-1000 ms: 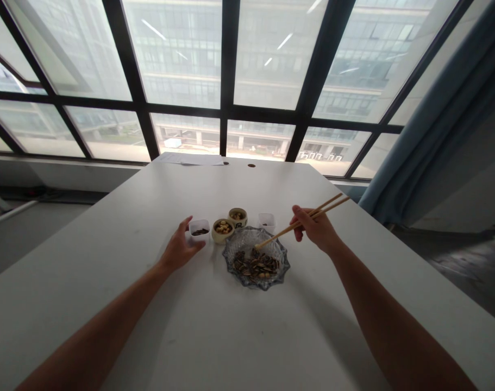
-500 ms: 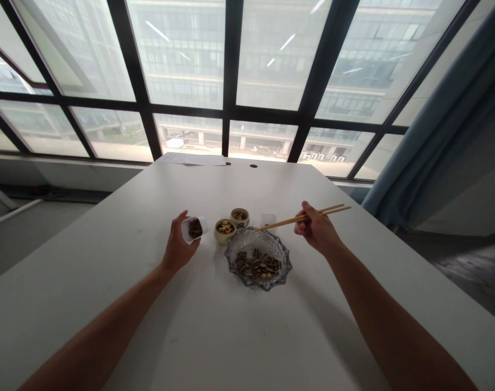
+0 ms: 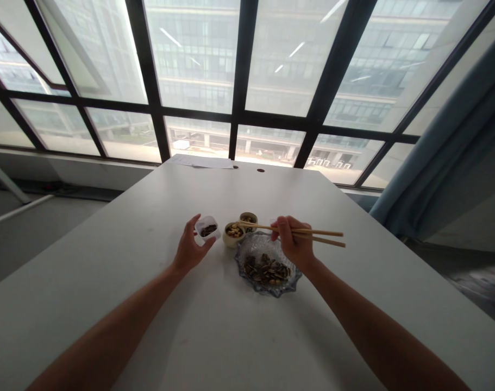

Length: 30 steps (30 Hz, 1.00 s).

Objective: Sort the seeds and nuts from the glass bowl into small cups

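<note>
Head view: I look down a long white bench [image 3: 214, 342] at two chopsticks [image 3: 323, 233], one small clear tub [image 3: 213, 234], two small ceramic cups and one glass bowl [image 3: 280, 292] with a scalloped rim. My two bare forearms reach up from the bottom corners and lean in toward each other.

My left hand [image 3: 189, 248] is closed around the clear tub, thumb on the near side and fingers round the far side. This grip is as wide as the tub, which sits just left of the ceramic cups. Its opening faces up, slightly tipped, showing dark seeds [image 3: 208, 230]; whether its base touches the bench I cannot tell.

My right hand [image 3: 294, 240] is above the bowl's far right rim, knuckles up, wrist bent inward. That grip is narrow, pinched around both chopsticks. Their long axis runs nearly level from side to side: the tips point left, over the place where the ceramic cups meet, and the butt ends stick out to the right, slightly spread. I cannot make out anything held between the tips.

The nearer ceramic cup [image 3: 231, 243] holds pale nuts; the farther ceramic cup [image 3: 249, 217] sits just behind it, to the right. In the bowl lies a pile of striped dark seeds [image 3: 265, 269] with a few pale pieces. At the bench's far end are white papers [image 3: 202, 162] and two dark round holes [image 3: 261, 170], before a black-framed window [image 3: 198, 60]. A blue curtain [image 3: 438, 136] hangs at right.
</note>
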Each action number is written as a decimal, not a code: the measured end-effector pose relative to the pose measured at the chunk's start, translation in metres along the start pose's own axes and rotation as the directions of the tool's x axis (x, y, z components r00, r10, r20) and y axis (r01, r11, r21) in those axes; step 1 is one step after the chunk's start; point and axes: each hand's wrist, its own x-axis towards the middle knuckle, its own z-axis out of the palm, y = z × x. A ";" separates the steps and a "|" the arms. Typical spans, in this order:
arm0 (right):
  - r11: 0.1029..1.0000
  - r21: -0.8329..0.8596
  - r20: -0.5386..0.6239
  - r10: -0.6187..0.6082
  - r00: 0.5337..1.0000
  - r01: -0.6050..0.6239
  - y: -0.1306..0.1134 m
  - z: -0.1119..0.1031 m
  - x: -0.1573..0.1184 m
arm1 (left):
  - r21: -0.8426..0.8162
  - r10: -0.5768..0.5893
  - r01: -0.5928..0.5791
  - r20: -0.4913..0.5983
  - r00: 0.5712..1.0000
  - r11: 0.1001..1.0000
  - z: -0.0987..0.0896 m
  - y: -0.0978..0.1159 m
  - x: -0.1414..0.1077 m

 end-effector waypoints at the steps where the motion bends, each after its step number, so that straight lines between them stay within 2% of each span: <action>1: 1.000 -0.008 0.054 0.021 0.998 -0.020 0.000 0.003 0.004 | -0.002 0.003 -0.003 0.003 1.000 1.000 0.000 0.000 0.000; 3: 0.997 -0.003 0.118 0.075 0.990 -0.075 0.001 0.002 0.010 | -0.004 0.005 -0.005 0.011 1.000 1.000 0.000 0.000 0.000; 4: 0.994 0.018 0.095 0.106 0.990 -0.108 0.001 0.000 0.012 | -0.005 0.002 -0.002 0.015 1.000 1.000 0.000 0.000 0.000; 7: 0.973 0.129 -0.118 0.209 0.971 -0.194 0.002 -0.017 0.017 | -0.004 -0.016 0.016 0.033 0.999 1.000 0.000 0.001 0.000; 9: 0.960 0.165 -0.188 0.256 0.948 -0.227 0.004 -0.031 0.018 | -0.001 -0.020 0.020 0.045 0.999 1.000 0.000 0.002 0.000; 14: 0.949 0.140 -0.160 0.305 0.939 -0.284 0.020 -0.051 0.015 | 0.012 -0.015 0.014 0.055 0.998 1.000 -0.001 0.003 -0.001; 17: 0.941 0.134 -0.076 0.323 0.943 -0.312 0.026 -0.054 0.012 | 0.013 -0.024 0.023 0.068 0.997 1.000 -0.002 0.004 0.000; 20: 0.916 0.132 0.141 0.362 0.921 -0.380 0.024 -0.059 0.010 | 0.010 -0.058 0.057 0.087 0.994 0.998 -0.002 0.004 0.001; 23: 0.888 0.095 0.430 0.370 0.823 -0.449 0.017 -0.065 0.009 | 0.018 -0.086 0.084 0.107 0.991 0.996 -0.003 0.004 0.001; 25: 0.886 0.063 0.536 0.358 0.764 -0.459 0.012 -0.067 0.008 | 0.023 -0.085 0.083 0.115 0.990 0.996 -0.003 0.004 0.002; 28: 0.897 0.033 0.574 0.344 0.743 -0.441 0.008 -0.064 0.007 | 0.035 -0.077 0.073 0.117 0.990 0.997 -0.003 0.003 0.002; 30: 0.911 0.029 0.530 0.335 0.779 -0.411 0.008 -0.060 0.006 | 0.048 -0.081 0.075 0.124 0.989 0.996 -0.003 0.002 0.002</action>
